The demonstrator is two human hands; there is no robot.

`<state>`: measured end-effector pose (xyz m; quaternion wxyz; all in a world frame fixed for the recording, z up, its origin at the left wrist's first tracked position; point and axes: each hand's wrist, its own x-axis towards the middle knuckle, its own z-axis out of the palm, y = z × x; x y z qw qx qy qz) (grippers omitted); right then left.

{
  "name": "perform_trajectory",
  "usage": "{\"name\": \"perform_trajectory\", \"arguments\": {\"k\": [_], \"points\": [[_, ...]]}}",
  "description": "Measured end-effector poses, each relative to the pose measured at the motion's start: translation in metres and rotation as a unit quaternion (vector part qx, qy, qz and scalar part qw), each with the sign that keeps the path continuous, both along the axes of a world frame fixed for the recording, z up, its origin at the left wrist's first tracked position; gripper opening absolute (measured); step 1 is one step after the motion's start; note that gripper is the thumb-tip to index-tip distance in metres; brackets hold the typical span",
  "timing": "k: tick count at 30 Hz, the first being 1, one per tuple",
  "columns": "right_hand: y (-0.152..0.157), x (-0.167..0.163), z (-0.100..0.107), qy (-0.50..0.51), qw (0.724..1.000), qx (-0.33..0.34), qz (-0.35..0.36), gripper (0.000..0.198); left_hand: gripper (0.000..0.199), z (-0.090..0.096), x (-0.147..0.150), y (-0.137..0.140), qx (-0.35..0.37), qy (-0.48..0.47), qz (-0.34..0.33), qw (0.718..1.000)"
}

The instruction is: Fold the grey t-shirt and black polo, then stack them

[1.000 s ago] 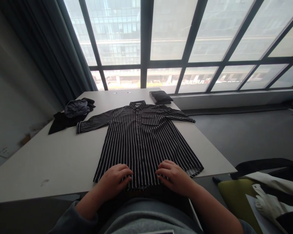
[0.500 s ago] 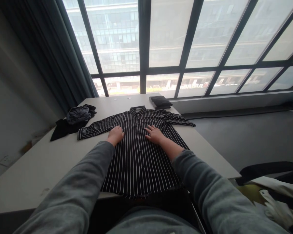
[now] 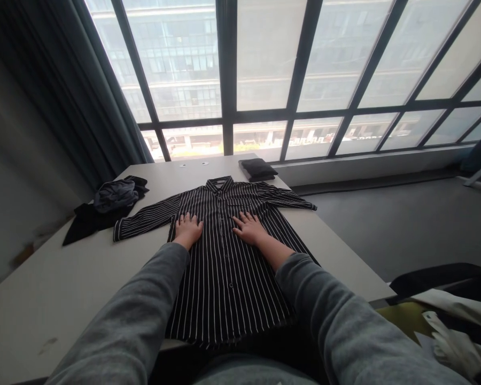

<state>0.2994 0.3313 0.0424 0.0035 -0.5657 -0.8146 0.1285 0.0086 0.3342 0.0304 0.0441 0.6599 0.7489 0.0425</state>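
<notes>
A black shirt with white stripes [image 3: 224, 278] lies spread front side up on the white table [image 3: 84, 289], its collar toward the window and its hem at the near edge. Both sleeves stretch out sideways. My left hand [image 3: 188, 229] rests flat on the left half of the chest, fingers spread. On the other side of the button line, my right hand [image 3: 249, 227] lies palm down with its fingers apart. Neither hand grips the cloth.
A heap of dark crumpled clothes [image 3: 112, 200] sits at the table's left. Folded dark garments [image 3: 258, 168] are stacked at the far end. Right of the table is a dark chair [image 3: 444, 275] with cloths and a white bag on it. A dark curtain [image 3: 76, 80] hangs left.
My left hand's fingers have opened out flat on the shirt. Both hands are slightly nearer to me. The shirt's hem sits lower in view, and the camera view has shifted a little.
</notes>
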Motion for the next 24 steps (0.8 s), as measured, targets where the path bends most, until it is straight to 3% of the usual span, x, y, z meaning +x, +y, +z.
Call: {"name": "perform_trajectory", "arguments": {"k": [4,8,11,17,24], "points": [[-0.005,-0.001,-0.004,0.047,0.998,0.048,-0.015,0.068,0.071,0.007,0.057,0.014,0.027,-0.012,-0.109,0.994],[-0.004,0.004,-0.005,0.097,0.979,0.138,-0.111,0.062,0.066,0.016,0.119,0.035,0.04,-0.028,-0.2,0.978],[0.007,0.02,-0.003,0.072,0.976,0.111,-0.171,0.066,0.066,0.017,0.149,0.046,0.028,-0.037,-0.237,0.971],[0.012,0.06,0.001,0.013,0.98,0.019,-0.196,0.078,0.07,0.003,0.163,0.048,-0.02,-0.039,-0.233,0.971],[-0.033,0.09,0.008,-0.017,0.985,-0.021,-0.172,0.083,0.074,0.013,0.174,0.059,-0.044,-0.035,-0.216,0.975]]}}
